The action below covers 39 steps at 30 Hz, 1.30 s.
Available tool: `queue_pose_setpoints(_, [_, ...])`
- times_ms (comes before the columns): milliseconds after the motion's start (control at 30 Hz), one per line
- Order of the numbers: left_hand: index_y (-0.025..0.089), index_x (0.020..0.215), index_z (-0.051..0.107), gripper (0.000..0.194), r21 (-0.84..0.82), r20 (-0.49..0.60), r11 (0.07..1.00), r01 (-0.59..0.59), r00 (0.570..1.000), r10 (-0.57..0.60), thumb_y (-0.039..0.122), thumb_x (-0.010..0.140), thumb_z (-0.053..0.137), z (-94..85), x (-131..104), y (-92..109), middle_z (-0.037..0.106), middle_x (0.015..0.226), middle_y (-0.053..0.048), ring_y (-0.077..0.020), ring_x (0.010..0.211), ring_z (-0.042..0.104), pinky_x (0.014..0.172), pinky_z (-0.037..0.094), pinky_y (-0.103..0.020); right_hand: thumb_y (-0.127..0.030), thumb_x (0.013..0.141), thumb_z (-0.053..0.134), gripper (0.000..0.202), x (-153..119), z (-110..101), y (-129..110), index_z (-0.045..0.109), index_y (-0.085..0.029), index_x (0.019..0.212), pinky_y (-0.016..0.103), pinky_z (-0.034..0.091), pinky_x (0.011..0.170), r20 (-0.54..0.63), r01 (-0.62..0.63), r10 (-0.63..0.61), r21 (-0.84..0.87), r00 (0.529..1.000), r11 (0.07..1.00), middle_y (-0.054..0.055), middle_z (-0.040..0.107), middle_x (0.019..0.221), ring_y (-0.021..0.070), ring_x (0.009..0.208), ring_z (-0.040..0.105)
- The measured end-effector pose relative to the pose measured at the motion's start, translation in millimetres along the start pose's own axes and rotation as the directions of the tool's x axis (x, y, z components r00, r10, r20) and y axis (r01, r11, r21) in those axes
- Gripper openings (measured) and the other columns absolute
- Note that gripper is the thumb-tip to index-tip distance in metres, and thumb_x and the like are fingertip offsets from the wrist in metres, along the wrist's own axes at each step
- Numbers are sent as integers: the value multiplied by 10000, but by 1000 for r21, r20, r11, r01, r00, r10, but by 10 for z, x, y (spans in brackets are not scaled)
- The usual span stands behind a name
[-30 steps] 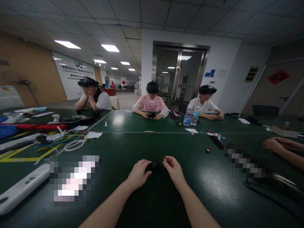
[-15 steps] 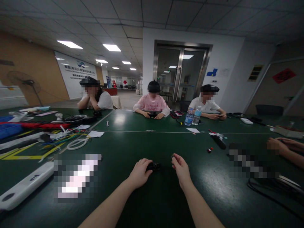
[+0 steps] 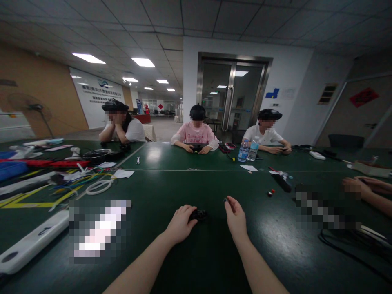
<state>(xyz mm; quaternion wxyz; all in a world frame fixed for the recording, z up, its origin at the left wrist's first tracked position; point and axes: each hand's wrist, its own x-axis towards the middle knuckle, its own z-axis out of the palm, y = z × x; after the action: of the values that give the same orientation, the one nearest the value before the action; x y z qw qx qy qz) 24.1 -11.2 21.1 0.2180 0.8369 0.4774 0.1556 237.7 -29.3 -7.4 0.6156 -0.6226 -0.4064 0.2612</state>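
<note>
Gripping left hand [image 3: 181,223]: closed on the black device [image 3: 201,214], my view's six o'clock.
Right hand [image 3: 235,214]: at the device's three o'clock, pinching a small piece [image 3: 226,200] (I can't identify it).

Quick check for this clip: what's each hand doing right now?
Left hand: closed on the left end of a black object.
Right hand: fingertips closed on a small piece, too small to identify.

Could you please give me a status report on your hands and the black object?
Left hand holding black object. Right hand apart, pinching small item. Two bottles beyond, away from both hands.
</note>
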Motion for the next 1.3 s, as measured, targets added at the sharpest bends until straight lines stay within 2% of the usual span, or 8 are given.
queue_pose_setpoints(133, [242, 1262, 447, 442, -17, 6, 1000, 13, 1000, -13, 326, 830, 488, 12, 1, -18, 483, 1275, -26, -213, 1174, 431, 995, 336, -352, -456, 759, 518, 446, -68, 5, -82, 553, -202, 1125, 348, 454, 861, 42, 84, -79, -140, 996, 987, 55, 635, 1069, 214, 984, 585])
queue_pose_setpoints(267, [238, 1257, 452, 440, -14, 2, 1000, 17, 1000, -17, 320, 826, 491, 17, 0, -27, 484, 1271, -25, -209, 1172, 431, 993, 340, -346, -426, 765, 519, 385, -138, 36, -143, 576, -215, 1083, 358, 448, 874, 164, 91, -49, -258, 985, 962, 48, 638, 1051, 214, 997, 581])
queue_pose_setpoints(367, [237, 1248, 461, 430, -13, -11, 1000, -7, 1000, 7, 318, 828, 490, 31, 3, -40, 493, 1256, -25, -202, 1166, 434, 997, 335, -337, -406, 764, 523, 379, -181, 87, -151, 577, -221, 1091, 358, 448, 881, 262, 95, -16, -294, 965, 951, 45, 637, 1052, 212, 1004, 580])
queue_pose_setpoints(533, [241, 1232, 474, 416, -35, -26, 999, -21, 999, 20, 321, 823, 489, 63, 16, -77, 488, 1261, -35, -211, 1157, 436, 982, 347, -345, -395, 761, 528, 370, -251, 177, -153, 599, -218, 1078, 361, 443, 890, 368, 155, -31, -314, 929, 937, 49, 644, 1029, 216, 997, 581])
queue_pose_setpoints(733, [232, 1222, 481, 405, -18, -49, 998, -53, 997, 52, 316, 826, 487, 68, 29, -81, 505, 1231, -41, -209, 1136, 448, 973, 351, -347, -378, 760, 527, 344, -296, 224, -184, 618, -232, 1058, 360, 435, 890, 419, 234, -77, -337, 904, 912, 41, 636, 1060, 218, 1023, 563])
queue_pose_setpoints(900, [214, 1206, 498, 391, 5, -84, 996, -85, 993, 85, 312, 827, 492, 85, 30, -79, 533, 1179, -51, -209, 1109, 464, 970, 350, -345, -327, 741, 547, 253, -271, 267, -167, 655, -234, 950, 350, 427, 868, 480, 338, -111, -420, 870, 842, 41, 642, 1001, 215, 969, 572])
queue_pose_setpoints(1067, [237, 1214, 486, 398, 2, -74, 997, -71, 995, 71, 323, 826, 496, 84, 27, -70, 523, 1190, -40, -209, 1117, 458, 966, 352, -345, -348, 736, 562, 250, -248, 273, -166, 657, -249, 945, 356, 426, 852, 485, 331, -84, -450, 871, 829, 36, 628, 1018, 218, 978, 562])
queue_pose_setpoints(1300, [232, 1219, 483, 398, -1, -34, 999, -33, 999, 32, 316, 830, 475, 48, 25, -38, 509, 1220, -38, -207, 1137, 445, 980, 334, -338, -337, 759, 533, 280, -251, 250, -174, 642, -242, 999, 341, 410, 886, 490, 293, -79, -379, 868, 878, 33, 629, 1039, 209, 1008, 549])
